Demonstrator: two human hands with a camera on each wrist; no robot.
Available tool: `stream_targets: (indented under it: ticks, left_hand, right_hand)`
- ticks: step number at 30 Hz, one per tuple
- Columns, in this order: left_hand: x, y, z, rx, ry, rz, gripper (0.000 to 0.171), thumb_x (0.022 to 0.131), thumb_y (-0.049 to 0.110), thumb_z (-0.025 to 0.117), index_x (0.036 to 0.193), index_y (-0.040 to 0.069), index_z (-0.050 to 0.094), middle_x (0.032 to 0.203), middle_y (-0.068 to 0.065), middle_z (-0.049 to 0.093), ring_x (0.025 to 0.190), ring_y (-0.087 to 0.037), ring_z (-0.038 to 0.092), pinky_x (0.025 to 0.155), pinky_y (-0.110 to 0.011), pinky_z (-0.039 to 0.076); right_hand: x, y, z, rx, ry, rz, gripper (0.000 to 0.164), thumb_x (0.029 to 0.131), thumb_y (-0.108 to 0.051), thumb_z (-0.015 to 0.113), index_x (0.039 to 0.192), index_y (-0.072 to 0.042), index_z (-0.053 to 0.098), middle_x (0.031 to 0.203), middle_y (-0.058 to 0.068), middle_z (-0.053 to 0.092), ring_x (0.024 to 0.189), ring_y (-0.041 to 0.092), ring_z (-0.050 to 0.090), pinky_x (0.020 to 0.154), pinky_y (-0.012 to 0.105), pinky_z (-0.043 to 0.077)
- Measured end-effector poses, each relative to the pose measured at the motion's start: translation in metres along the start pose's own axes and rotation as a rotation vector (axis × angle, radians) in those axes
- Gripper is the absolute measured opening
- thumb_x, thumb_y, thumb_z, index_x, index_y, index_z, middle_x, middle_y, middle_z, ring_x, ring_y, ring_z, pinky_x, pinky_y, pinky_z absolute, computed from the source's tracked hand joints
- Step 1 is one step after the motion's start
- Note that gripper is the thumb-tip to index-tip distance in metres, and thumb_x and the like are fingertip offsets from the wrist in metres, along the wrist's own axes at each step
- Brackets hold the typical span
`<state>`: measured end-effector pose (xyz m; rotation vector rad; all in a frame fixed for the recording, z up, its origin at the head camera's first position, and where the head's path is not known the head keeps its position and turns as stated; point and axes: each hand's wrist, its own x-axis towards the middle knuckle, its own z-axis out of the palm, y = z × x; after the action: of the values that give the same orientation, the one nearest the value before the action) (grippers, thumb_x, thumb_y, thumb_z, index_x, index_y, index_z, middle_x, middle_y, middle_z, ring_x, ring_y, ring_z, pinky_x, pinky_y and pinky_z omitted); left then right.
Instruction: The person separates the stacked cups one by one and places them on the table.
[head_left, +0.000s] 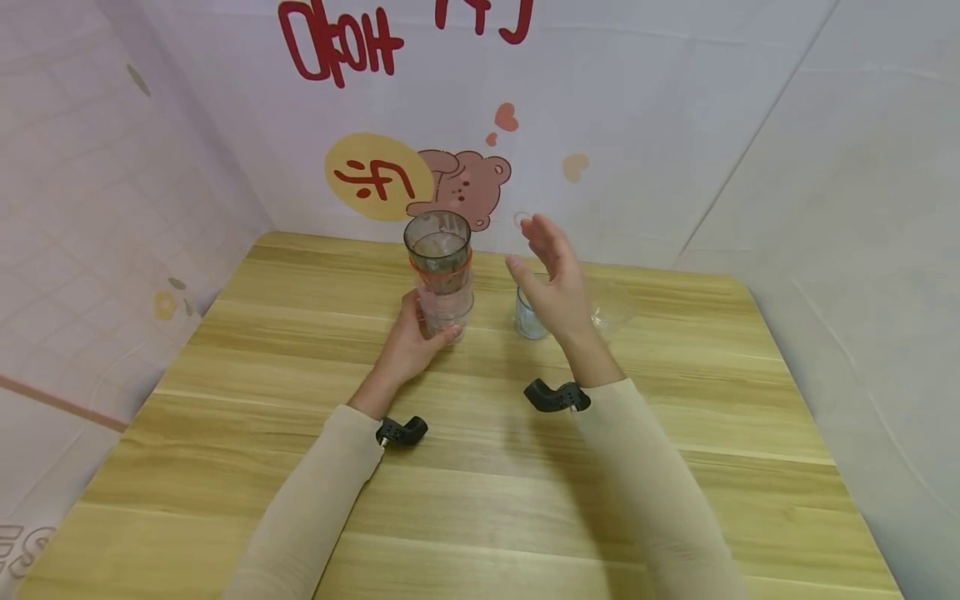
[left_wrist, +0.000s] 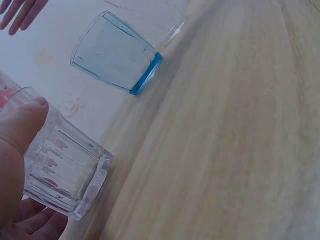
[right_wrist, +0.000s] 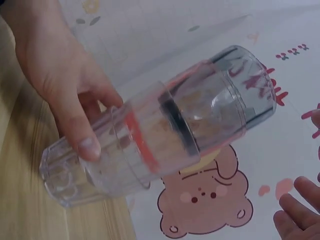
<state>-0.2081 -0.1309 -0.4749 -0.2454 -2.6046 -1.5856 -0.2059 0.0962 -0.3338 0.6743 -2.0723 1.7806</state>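
A stack of nested cups stands on the table, left of the middle. At the bottom is a clear faceted cup [left_wrist: 62, 167]; a pink-tinted cup [right_wrist: 139, 142] with a red base sits in it, and a grey cup [head_left: 438, 242] tops the stack. My left hand [head_left: 411, 343] grips the clear cup low down, thumb at the front. Raised in the air to the right, my right hand [head_left: 558, 296] holds nothing, its fingers extended and thumb apart. Below and partly behind it stands a blue cup [left_wrist: 117, 55], upright on the table.
Another clear cup [head_left: 613, 307] stands right of the blue one, partly covered by my right hand in the head view. The wooden table [head_left: 465, 500] meets a printed wall sheet [head_left: 637, 108] at the back. Each wrist carries a black camera mount [head_left: 551, 396].
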Motion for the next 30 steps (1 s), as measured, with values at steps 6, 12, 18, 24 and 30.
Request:
stream_targets:
  ticks: [6, 12, 18, 24, 30]
  left_hand:
    - [0.0, 0.0, 0.002, -0.016, -0.005, 0.009, 0.092, 0.082, 0.046, 0.071, 0.148, 0.014, 0.015, 0.139, -0.013, 0.044, 0.125, -0.025, 0.047, 0.105, -0.044, 0.039]
    - [0.001, -0.001, 0.001, -0.01, -0.002, 0.017, 0.092, 0.082, 0.045, 0.072, 0.148, 0.013, 0.015, 0.139, -0.013, 0.044, 0.125, -0.026, 0.047, 0.105, -0.044, 0.039]
    - [0.001, -0.003, 0.0, 0.0, 0.002, 0.011, 0.092, 0.082, 0.048, 0.071, 0.147, 0.014, 0.016, 0.139, -0.013, 0.044, 0.125, -0.025, 0.047, 0.105, -0.043, 0.039]
    - [0.0, -0.002, -0.001, 0.002, 0.004, 0.001, 0.091, 0.082, 0.05, 0.069, 0.147, 0.015, 0.016, 0.14, -0.011, 0.043, 0.126, -0.024, 0.046, 0.105, -0.043, 0.039]
    - [-0.001, 0.002, -0.002, -0.002, -0.001, 0.002, 0.09, 0.082, 0.049, 0.069, 0.147, 0.014, 0.017, 0.138, -0.01, 0.044, 0.124, -0.023, 0.048, 0.103, -0.041, 0.041]
  right_hand:
    - [0.005, -0.008, 0.013, -0.018, -0.08, -0.005, 0.065, 0.088, -0.004, 0.065, 0.143, 0.004, 0.031, 0.143, 0.019, 0.043, 0.135, 0.032, 0.038, 0.113, 0.043, 0.028]
    - [0.008, -0.01, 0.027, -0.02, -0.12, 0.041, 0.072, 0.088, -0.009, 0.067, 0.146, 0.002, 0.026, 0.146, 0.017, 0.04, 0.137, 0.028, 0.035, 0.114, 0.04, 0.027]
    - [0.013, -0.011, 0.043, -0.063, -0.159, 0.116, 0.084, 0.085, -0.017, 0.073, 0.149, -0.005, 0.022, 0.148, 0.012, 0.038, 0.139, 0.021, 0.034, 0.115, 0.034, 0.027]
    - [0.016, -0.004, 0.059, -0.083, -0.154, 0.109, 0.094, 0.082, -0.025, 0.076, 0.151, -0.005, 0.016, 0.149, 0.009, 0.037, 0.139, 0.017, 0.033, 0.113, 0.029, 0.028]
    - [0.022, 0.022, 0.072, -0.115, -0.152, 0.108, 0.099, 0.076, -0.04, 0.079, 0.151, -0.016, 0.019, 0.144, 0.002, 0.042, 0.132, 0.012, 0.04, 0.11, 0.03, 0.033]
